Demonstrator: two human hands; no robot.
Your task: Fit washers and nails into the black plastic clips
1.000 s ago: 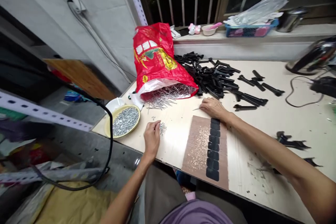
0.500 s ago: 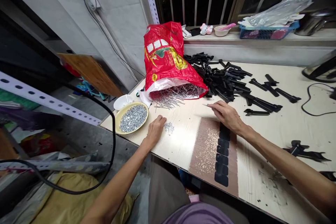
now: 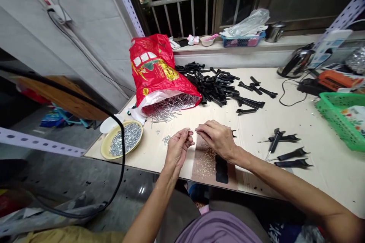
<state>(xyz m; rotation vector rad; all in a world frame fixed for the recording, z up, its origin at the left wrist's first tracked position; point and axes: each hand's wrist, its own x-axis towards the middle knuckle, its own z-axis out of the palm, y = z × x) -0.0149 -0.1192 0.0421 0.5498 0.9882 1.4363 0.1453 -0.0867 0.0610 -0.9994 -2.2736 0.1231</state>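
My left hand [image 3: 179, 145] and my right hand [image 3: 217, 138] meet above the table, fingertips nearly touching. Between them runs a thin metal pin [image 3: 194, 130], its right end pinched by my right hand. The left fingers are pinched at its other end; any small part there is too tiny to make out. A small pile of metal bits [image 3: 166, 140] lies just left of my left hand. Long pins spill from a red bag [image 3: 159, 74] behind. A yellow bowl [image 3: 105, 148] of small metal pieces sits at the left. Below my right hand is a brown mat [image 3: 199, 171] with black pads [image 3: 221, 170].
Black plastic parts [image 3: 218, 85] are heaped behind the hands, and several with metal rods [image 3: 291, 154] lie at the right. A green basket [image 3: 336, 121] and a kettle [image 3: 296, 60] stand farther right. A black cable [image 3: 123, 159] hangs at the left.
My left hand has lifted from beside the small pile, and my right hand has come left with the pin to meet it. The view has turned to the right.
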